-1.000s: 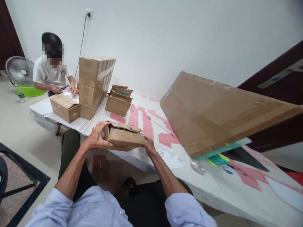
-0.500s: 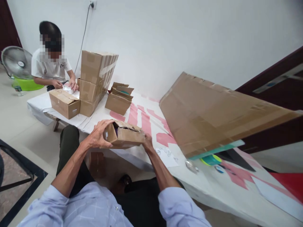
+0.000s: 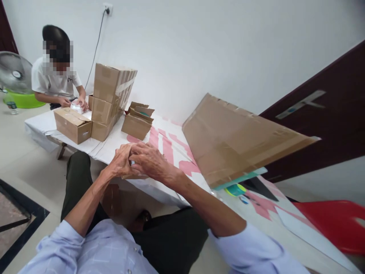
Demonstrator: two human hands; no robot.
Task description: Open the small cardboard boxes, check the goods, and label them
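A small cardboard box (image 3: 134,176) is at the table's front edge, mostly hidden beneath my hands. My left hand (image 3: 121,160) is wrapped round its left end. Across the top reaches my right hand (image 3: 149,158), its fingers bent over the box close to the left thumb. Whether those right fingers pinch part of the box is hidden. Farther back stands an open cardboard box (image 3: 136,125) with its flaps up. A stack of brown cartons (image 3: 104,99) rises to the left, beside a lower carton (image 3: 72,125).
A co-worker (image 3: 58,76) handles something white at the table's far left end. One large cardboard sheet (image 3: 236,140) leans at the right, near a teal and yellow tape roll (image 3: 235,189). A red chair (image 3: 330,220) stands far right; a fan (image 3: 15,72) is far left.
My right hand has moved left from the box's right end to its left top, beside my left hand. The view has shifted a little to the right.
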